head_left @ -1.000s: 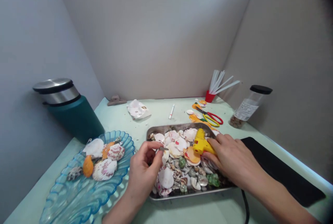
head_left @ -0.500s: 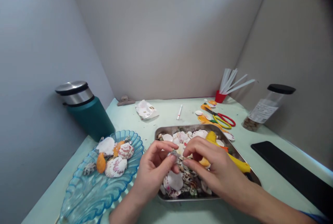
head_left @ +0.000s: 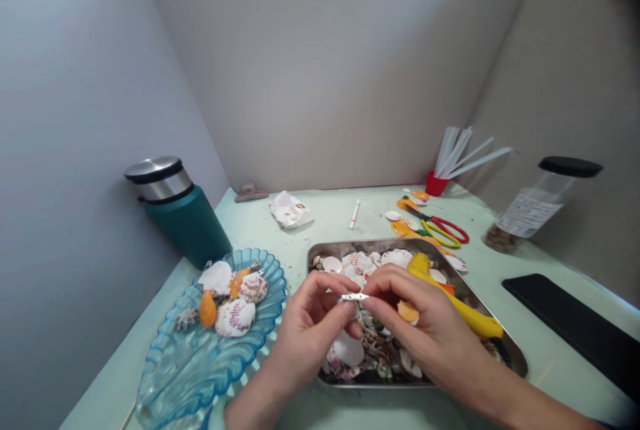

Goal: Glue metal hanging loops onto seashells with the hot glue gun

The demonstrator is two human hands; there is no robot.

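Observation:
Over a metal tray [head_left: 380,385] of mixed shells, both hands are close together. My left hand [head_left: 320,310] is closed in a pinch on a small whitish piece [head_left: 355,297]. At that piece's right end, the thumb and fingertips of my right hand [head_left: 400,303] also pinch it. What the piece is cannot be made out. An orange shell [head_left: 408,312] shows beside the right fingers. A yellow banana-shaped object [head_left: 470,313] lies across the tray's right side. Left of the hands, a blue scalloped glass dish [head_left: 190,377] holds several shells.
A teal bottle [head_left: 193,227] stands behind the dish. Crumpled paper [head_left: 289,210] and a white marker [head_left: 355,215] lie behind the tray. Scissors [head_left: 440,227] rest among orange pieces, near a red cup [head_left: 437,184] of white strips. At right are a jar [head_left: 530,213] and a black slab [head_left: 575,330].
The view has shifted, so things sit slightly further right. The hands have come together, and a narrow whitish piece now shows between the fingertips.

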